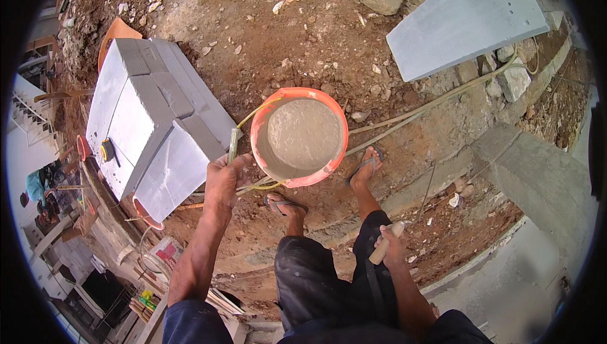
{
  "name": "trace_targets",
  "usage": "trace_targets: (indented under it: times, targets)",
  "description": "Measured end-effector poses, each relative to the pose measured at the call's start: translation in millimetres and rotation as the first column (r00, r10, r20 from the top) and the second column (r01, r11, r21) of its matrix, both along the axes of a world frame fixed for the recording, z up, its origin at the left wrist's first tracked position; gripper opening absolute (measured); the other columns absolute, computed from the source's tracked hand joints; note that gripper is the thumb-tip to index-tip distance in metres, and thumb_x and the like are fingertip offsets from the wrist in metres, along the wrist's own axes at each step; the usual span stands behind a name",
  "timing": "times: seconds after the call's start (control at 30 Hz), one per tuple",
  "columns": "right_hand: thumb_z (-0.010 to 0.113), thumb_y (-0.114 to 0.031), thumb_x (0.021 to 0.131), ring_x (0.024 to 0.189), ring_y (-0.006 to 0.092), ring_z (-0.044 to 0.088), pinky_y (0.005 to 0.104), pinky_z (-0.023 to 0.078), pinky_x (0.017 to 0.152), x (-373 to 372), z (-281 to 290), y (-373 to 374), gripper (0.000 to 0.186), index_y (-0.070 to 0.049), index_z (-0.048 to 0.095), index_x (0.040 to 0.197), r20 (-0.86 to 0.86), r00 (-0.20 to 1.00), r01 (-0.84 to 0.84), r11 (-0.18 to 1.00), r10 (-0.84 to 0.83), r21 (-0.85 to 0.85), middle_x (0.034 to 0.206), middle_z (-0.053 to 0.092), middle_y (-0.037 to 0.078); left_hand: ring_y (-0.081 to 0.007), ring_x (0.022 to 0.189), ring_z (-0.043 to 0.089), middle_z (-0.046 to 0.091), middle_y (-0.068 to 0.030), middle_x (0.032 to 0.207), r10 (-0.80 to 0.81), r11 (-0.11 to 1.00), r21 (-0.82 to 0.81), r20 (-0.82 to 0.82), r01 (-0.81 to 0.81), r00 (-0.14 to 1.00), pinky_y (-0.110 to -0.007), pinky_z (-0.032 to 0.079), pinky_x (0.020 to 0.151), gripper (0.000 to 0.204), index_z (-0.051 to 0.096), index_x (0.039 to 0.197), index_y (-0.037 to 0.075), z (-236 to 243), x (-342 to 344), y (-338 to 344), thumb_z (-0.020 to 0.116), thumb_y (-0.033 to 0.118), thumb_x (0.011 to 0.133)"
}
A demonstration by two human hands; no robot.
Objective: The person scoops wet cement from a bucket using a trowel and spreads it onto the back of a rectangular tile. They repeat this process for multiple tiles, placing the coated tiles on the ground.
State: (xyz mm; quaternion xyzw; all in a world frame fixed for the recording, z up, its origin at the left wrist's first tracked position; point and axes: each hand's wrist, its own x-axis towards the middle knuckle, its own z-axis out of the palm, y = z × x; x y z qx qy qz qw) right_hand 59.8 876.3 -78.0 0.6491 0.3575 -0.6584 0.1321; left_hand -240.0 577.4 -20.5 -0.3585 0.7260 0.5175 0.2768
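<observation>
An orange bucket (346, 130) of wet grey mortar (305, 130) is in front of my feet, at the middle of the view. My left hand (222, 176) is closed round the bucket's yellow wire handle (262, 109) at its pale grip, left of the rim. Low on the right, beside my thigh, my right hand (393, 246) grips a tool by its light wooden handle (381, 252). The working end of that tool is hard to make out against the dark trousers and ground.
Grey blocks (142, 94) stand stacked at left, with a yellow tape measure (108, 149) on them. A large pale slab (465, 18) lies at upper right. Hoses (436, 107) cross the rocky dirt. A concrete beam (525, 167) lies at right. Another person (39, 187) is at far left.
</observation>
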Motion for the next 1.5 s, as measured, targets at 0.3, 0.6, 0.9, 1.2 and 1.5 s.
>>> trace_targets:
  times: [0.3,0.6,0.9,1.2,1.5]
  targets:
    - [0.075,-0.025,0.084,0.059,0.0129,0.058,0.0276,0.050,0.052,-26,32,68,0.058,0.001,0.048,0.128,0.061,0.937,-0.349,0.930,0.344,0.115,0.086,0.060,0.010,-0.0049,0.055,0.041,0.051,0.0047,0.065,-0.444,0.896,-0.101,-0.229,0.433,0.866,-0.021,0.033,0.053,0.017,0.063,0.082,0.007,-82,-68,74,0.073,0.019,0.087]
    - [0.074,-0.034,0.083,0.110,0.0323,0.061,0.0381,0.048,0.094,32,21,107,0.068,0.004,0.049,0.135,0.051,0.913,-0.407,0.906,0.404,0.111,0.120,0.061,0.023,-0.0133,0.088,0.057,0.067,-0.0056,0.098,-0.645,0.730,-0.323,-0.036,0.602,0.763,-0.029,0.045,0.080,0.041,0.066,0.112,-0.004,-159,-103,39,0.071,0.018,0.079]
    - [0.067,-0.019,0.090,0.070,0.0099,0.058,0.0263,0.049,0.059,-4,27,128,0.045,0.004,0.054,0.125,-0.002,0.833,-0.542,0.817,0.553,0.197,0.089,0.061,0.007,-0.0389,0.119,0.051,0.053,-0.0263,0.126,-0.528,0.600,-0.761,-0.148,0.245,0.836,-0.047,0.042,0.103,0.066,0.050,0.132,-0.002,-112,10,34,0.074,0.035,0.082]
    - [0.062,-0.017,0.091,0.076,0.0192,0.061,0.0329,0.051,0.068,-18,20,65,0.046,0.006,0.051,0.129,0.014,0.212,-0.940,0.200,0.977,0.277,0.093,0.062,0.010,-0.0438,0.075,0.062,0.061,-0.0223,0.078,0.066,0.846,-0.485,-0.316,-0.222,0.946,-0.050,0.046,0.066,0.023,0.056,0.086,0.000,-62,227,7,0.057,0.021,0.094]
    - [0.065,-0.020,0.088,0.087,0.0253,0.059,0.0367,0.048,0.077,-80,58,-160,0.038,0.007,0.057,0.113,0.147,-0.353,-0.798,-0.380,0.924,0.469,0.095,0.061,0.016,-0.0469,0.084,0.060,0.062,-0.0273,0.084,0.522,0.627,-0.565,-0.204,-0.535,0.828,-0.057,0.044,0.073,0.031,0.057,0.090,-0.001,-34,385,-264,0.049,0.028,0.098]
